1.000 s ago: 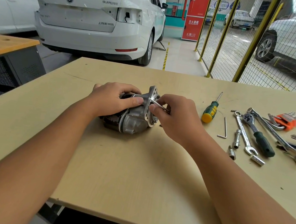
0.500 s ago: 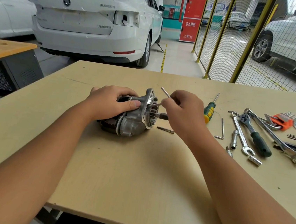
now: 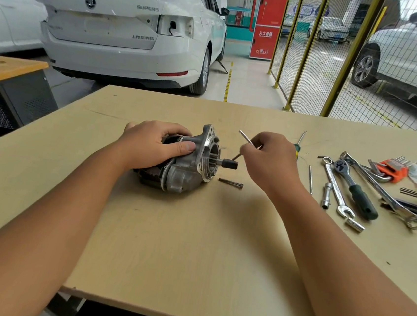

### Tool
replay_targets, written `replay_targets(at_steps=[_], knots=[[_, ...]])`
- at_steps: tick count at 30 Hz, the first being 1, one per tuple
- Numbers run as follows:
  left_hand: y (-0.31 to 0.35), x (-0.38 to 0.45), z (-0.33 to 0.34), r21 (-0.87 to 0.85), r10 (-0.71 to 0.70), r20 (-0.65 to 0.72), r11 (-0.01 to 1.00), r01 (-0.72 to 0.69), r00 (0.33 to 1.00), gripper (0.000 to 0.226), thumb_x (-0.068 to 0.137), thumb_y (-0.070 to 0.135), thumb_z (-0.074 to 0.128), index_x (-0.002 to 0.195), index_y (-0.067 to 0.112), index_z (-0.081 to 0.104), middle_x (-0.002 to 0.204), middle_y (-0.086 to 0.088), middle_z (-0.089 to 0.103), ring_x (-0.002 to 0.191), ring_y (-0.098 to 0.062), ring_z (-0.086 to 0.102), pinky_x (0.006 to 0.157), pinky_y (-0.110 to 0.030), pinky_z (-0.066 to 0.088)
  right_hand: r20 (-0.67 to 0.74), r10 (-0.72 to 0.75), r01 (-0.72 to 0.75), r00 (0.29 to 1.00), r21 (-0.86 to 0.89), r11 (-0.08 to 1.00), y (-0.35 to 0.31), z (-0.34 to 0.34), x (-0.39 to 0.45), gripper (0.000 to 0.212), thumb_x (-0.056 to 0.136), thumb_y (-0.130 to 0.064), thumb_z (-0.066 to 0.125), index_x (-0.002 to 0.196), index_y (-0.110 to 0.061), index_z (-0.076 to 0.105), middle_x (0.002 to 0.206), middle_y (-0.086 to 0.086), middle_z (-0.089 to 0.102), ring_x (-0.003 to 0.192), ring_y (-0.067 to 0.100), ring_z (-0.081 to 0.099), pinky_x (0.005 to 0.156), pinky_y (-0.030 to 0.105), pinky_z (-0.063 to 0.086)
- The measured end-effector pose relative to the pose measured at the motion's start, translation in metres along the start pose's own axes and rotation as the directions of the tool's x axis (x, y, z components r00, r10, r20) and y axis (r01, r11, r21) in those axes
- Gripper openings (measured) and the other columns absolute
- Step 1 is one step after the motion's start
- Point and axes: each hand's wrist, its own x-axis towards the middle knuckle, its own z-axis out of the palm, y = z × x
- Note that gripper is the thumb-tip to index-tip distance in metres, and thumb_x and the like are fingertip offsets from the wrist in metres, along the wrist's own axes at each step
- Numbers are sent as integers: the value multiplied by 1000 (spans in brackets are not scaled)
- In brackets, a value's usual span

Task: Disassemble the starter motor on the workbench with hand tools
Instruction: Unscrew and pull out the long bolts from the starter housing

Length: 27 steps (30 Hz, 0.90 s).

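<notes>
The grey starter motor (image 3: 188, 168) lies on its side on the wooden workbench (image 3: 193, 246), its flange and shaft facing right. My left hand (image 3: 152, 146) grips the motor body from above, thumb on the housing. My right hand (image 3: 266, 158) is just right of the flange and pinches a hex key (image 3: 245, 137), whose long arm points up and left; a dark bolt (image 3: 236, 157) hangs on its lower tip, apart from the motor. A loose long bolt (image 3: 230, 183) lies on the bench below the shaft.
Tools lie to the right: a green-handled screwdriver (image 3: 298, 146), a loose hex key (image 3: 310, 179), a combination spanner (image 3: 335, 189), a ratchet (image 3: 356, 188), sockets (image 3: 354, 224) and an orange hex key set (image 3: 391, 169). White cars and a yellow mesh fence stand behind the bench.
My right hand has drawn away from the motor flange to the right with the hex key, and a bolt has come out with it. My left hand stays on the motor.
</notes>
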Motion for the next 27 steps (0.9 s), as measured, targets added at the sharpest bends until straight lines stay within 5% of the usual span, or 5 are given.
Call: replay_targets(at_steps=[6, 17, 27], knots=[[0, 0, 0, 2, 3, 1, 1000, -3, 1000, 54, 76, 84, 46, 117, 56, 65, 105, 36, 63, 115, -9, 57, 114, -51, 32, 113, 13, -3, 994, -91, 996, 4, 3, -1, 10, 83, -26, 59, 78, -25, 68, 69, -6, 61, 64, 14, 58, 51, 24, 35], [-3, 2, 1, 1, 4, -3, 1000, -4, 1000, 56, 73, 87, 43, 117, 59, 64, 109, 31, 65, 109, -5, 54, 112, -47, 30, 114, 56, -51, 992, -44, 998, 9, 5, 4, 12, 78, -25, 59, 75, -21, 69, 73, -1, 65, 70, 17, 58, 55, 25, 39], [-1, 0, 1, 2, 5, 9, 1000, -5, 1000, 64, 67, 93, 37, 116, 61, 62, 112, 30, 67, 114, -8, 57, 111, -47, 31, 140, 175, -172, 975, -30, 985, 12, 4, 7, 22, 82, -23, 52, 82, -13, 71, 79, 7, 68, 77, 27, 63, 73, 42, 58]])
